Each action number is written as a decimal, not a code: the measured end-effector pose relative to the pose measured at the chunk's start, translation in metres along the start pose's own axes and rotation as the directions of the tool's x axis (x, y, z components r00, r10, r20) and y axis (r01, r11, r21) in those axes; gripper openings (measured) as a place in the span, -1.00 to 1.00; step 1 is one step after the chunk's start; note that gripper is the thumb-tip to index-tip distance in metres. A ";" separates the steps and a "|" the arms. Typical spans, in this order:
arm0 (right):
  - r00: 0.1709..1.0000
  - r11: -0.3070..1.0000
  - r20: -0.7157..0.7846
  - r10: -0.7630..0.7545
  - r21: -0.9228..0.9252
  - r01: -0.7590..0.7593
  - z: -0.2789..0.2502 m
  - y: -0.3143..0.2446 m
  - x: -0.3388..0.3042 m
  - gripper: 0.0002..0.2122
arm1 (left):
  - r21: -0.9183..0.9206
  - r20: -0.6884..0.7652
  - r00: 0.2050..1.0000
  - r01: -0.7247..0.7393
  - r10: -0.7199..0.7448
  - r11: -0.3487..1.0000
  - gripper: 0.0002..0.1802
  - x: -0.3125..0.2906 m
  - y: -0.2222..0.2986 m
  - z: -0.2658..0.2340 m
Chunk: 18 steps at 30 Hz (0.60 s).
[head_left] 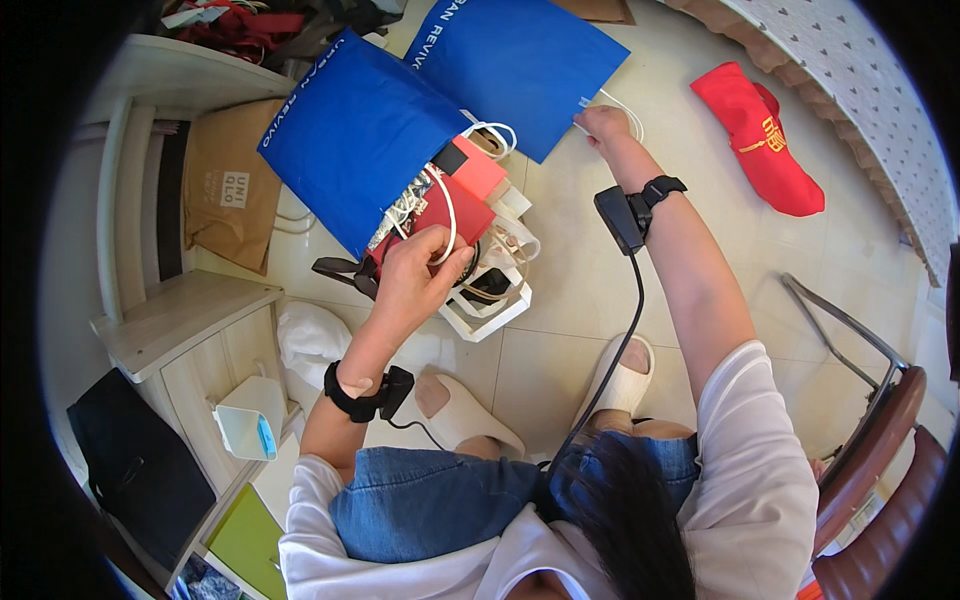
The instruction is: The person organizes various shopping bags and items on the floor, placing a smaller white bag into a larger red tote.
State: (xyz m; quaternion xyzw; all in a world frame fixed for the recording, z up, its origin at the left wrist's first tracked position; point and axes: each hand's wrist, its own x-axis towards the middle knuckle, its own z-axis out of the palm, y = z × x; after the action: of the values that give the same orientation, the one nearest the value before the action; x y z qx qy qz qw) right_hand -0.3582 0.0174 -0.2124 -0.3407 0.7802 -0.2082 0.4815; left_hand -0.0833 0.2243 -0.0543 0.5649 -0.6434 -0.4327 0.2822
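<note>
A full blue paper shopping bag (345, 130) lies tilted at the left middle, its mouth facing me. Folded paper bags stick out of it, among them a red one (455, 212) and a white one (490, 318). At this mouth my left hand (415, 275) is closed on the bag's white cord handle (447, 205). A second blue paper bag (520, 75) lies flatter behind and to the right. My right hand (608, 128) is closed at its near corner, on the white cord handle (630, 108); the fingertips are partly hidden.
A brown paper bag (235, 190) leans by the wooden shelf (190, 310) on the left. On the tiled floor at the right lies a red cloth bundle (760, 145). A bed skirt (850, 90) edges the far right, and a brown chair (870, 450) stands near right.
</note>
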 end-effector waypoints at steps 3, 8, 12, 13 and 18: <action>0.995 0.949 0.101 -0.017 0.314 -0.016 0.005 -0.011 -0.017 -0.82 | -0.021 -0.006 1.000 -0.016 0.016 1.000 -0.85 0.001 0.002 0.004; 0.967 0.931 0.234 -0.103 0.364 0.012 0.011 -0.034 -0.054 -0.83 | -0.022 -0.039 0.999 0.007 -0.008 1.000 -0.86 -0.005 0.008 0.001; 0.957 0.948 0.105 -0.271 0.202 0.246 -0.027 -0.027 -0.040 -0.83 | 0.069 -0.150 0.988 -0.018 0.028 0.997 -0.87 -0.002 0.010 -0.007; 0.948 0.930 0.137 -0.286 0.276 0.241 -0.034 -0.028 -0.051 -0.83 | -0.005 -0.208 0.978 0.001 -0.002 1.000 -0.86 -0.003 0.003 -0.014; 0.925 0.895 0.197 -0.326 0.380 0.234 -0.101 0.002 -0.102 -0.74 | -0.241 -0.352 0.934 -0.030 -0.058 0.970 -0.86 0.007 -0.010 -0.050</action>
State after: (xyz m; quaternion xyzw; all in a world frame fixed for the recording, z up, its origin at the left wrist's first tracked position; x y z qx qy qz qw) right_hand -0.4180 0.0935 -0.1060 -0.3831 0.6044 -0.3655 0.5953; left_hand -0.0374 0.2053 -0.0403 0.5998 -0.5199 -0.4005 0.4578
